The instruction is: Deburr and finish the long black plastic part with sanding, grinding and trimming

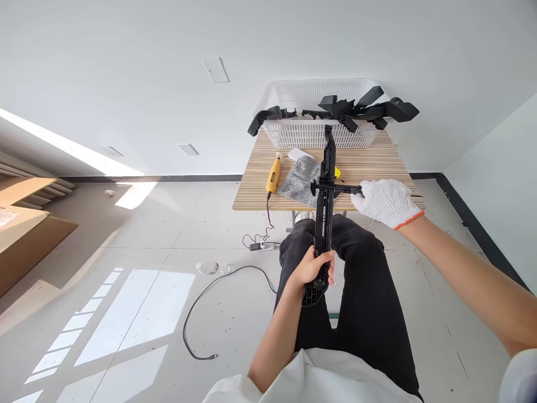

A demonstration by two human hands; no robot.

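My bare left hand is wrapped round the lower end of a long black plastic part, which stretches from my lap up over the table. My right hand, in a white knitted glove with an orange cuff, grips the right end of a black caliper-like tool. The tool lies crosswise over the middle of the part, its jaws at the part's left side. Beneath them a grey cloth lies on the table. A yellow corded tool rests left of the cloth.
A white basket with several black plastic parts stands at the back of the wooden table. On the floor are a black cable, a power strip and a clear bottle. Cardboard boxes are at the far left.
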